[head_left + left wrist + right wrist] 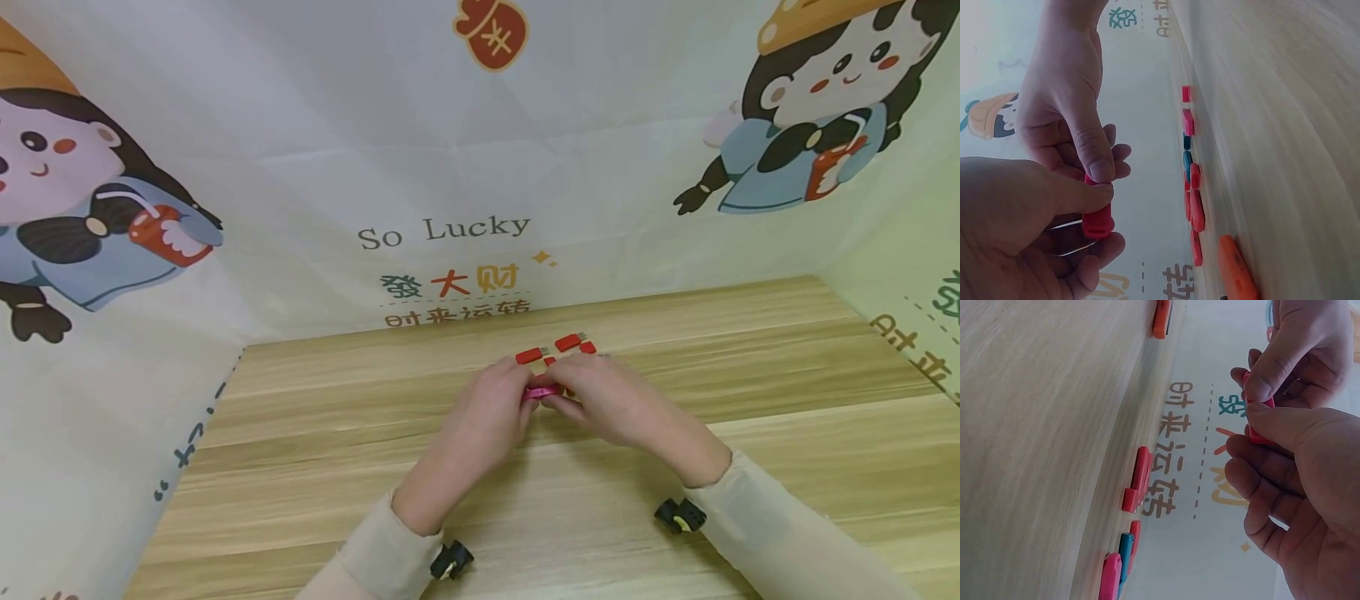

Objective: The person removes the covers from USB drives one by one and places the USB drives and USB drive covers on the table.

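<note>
Left hand (486, 417) and right hand (618, 402): both grips clamped on one small pink-red piece (542, 392), thumbs against it, the hands meeting nearly fingertip to fingertip. Piece is held between them, raised off the surface (315, 433); reads pink from the head view, redder from both wrist views. Just beyond the fingers, on the surface: two red sticks with metal plug ends, one nearer (528, 356), one farther (567, 342); a short red block (588, 347) lies close to the farther one. Wrist views add a pink piece (1110, 577) beside a teal piece (1125, 553), and an orange piece (1237, 270). Farther out: a small black camera at each sleeve cuff; pale printed backdrop (315, 192) behind, lettered "So Lucky".
</note>
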Motion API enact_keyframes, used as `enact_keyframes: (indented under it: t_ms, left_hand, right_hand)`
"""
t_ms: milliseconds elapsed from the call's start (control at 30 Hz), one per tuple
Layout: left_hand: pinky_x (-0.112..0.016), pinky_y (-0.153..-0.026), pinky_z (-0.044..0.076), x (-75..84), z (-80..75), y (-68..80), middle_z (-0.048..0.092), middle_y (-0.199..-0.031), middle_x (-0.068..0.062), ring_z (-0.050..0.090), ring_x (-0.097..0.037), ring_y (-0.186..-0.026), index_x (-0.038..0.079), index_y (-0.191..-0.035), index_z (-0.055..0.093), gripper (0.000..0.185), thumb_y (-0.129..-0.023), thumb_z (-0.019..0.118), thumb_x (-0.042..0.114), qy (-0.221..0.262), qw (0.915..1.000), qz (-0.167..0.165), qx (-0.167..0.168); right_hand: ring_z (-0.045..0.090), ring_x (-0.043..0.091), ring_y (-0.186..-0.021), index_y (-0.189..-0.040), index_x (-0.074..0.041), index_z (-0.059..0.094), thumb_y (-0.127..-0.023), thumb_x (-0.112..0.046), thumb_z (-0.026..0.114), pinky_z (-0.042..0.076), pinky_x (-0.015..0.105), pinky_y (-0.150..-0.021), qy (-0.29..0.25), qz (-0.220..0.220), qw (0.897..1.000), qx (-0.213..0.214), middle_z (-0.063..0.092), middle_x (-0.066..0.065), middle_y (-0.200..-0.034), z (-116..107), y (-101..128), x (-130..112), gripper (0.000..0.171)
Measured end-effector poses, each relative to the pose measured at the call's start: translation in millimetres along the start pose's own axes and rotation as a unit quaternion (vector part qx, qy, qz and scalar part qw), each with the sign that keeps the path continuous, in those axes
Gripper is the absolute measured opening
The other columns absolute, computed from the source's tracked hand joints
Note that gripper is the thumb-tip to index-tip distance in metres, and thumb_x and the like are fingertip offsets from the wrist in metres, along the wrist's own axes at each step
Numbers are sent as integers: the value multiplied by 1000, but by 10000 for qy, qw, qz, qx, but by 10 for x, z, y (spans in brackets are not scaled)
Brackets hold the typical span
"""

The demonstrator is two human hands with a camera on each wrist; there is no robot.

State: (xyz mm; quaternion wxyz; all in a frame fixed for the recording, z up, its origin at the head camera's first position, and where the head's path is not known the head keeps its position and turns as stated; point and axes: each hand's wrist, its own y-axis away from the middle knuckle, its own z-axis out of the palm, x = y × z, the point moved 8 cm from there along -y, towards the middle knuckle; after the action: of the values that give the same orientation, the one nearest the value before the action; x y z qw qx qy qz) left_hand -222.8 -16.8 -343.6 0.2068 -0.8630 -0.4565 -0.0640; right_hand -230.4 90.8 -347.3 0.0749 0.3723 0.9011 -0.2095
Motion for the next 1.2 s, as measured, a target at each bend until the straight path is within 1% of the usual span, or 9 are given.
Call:
enact_keyframes:
  t_ms: [167,267,467,667,800,1000,1200]
  left_hand:
    - [-34,-76,58,25,-1,2,67,-87,-5,64,-21,-81,5,-94,73,10,-100,76,12,-125,9998,115,44]
    - [-34,-77,58,38,1,3,69,-87,-4,64,-20,-81,5,-93,74,9,-100,76,11,-159,9998,156,18]
    - [-32,-78,59,49,3,9,70,-89,-2,65,-17,-83,6,-95,75,8,-100,76,11,-103,9998,159,-36]
    - [-32,-78,59,68,-31,21,72,-88,-1,66,-16,-83,6,-95,77,5,-99,76,8,8,9994,333,76]
    - [-32,-78,58,75,-46,28,73,-88,-1,66,-15,-83,7,-95,78,5,-99,77,8,32,9989,446,132]
    - [-32,-77,58,76,-50,29,73,-87,0,65,-15,-82,8,-94,79,5,-98,77,7,142,9978,605,236]
    - [-31,-75,58,82,-60,35,72,-85,1,65,-14,-80,9,-93,80,5,-97,78,7,255,9964,748,299]
  right_hand:
    - [71,15,-91,-108,-11,76,-100,-17,77,60,36,-82,-68,-40,10000,40,75,-2,-102,2,6,-3,10]
    - [70,12,-88,-107,-11,77,-100,-16,77,60,34,-80,-148,-91,9998,75,75,-4,-100,1,15,-5,9]
    - [70,12,-87,-106,-10,77,-101,-15,76,60,32,-78,-190,-123,9997,29,75,-3,-99,0,33,-8,8]
    - [67,12,-84,-102,-8,76,-102,-15,74,59,31,-76,-250,-188,9995,-46,73,-4,-95,-14,37,-25,7]
    - [68,11,-84,-103,-8,76,-102,-14,74,59,30,-76,-337,-344,9988,-8,74,-3,-96,-29,40,-44,6]
    - [72,13,-90,-105,-8,77,-101,-10,74,60,31,-80,-514,-585,9969,124,76,0,-100,-55,49,-57,6]
    - [72,14,-92,-105,-9,78,-101,-10,74,61,32,-80,-615,-741,9952,197,76,0,-102,-70,57,-60,6]
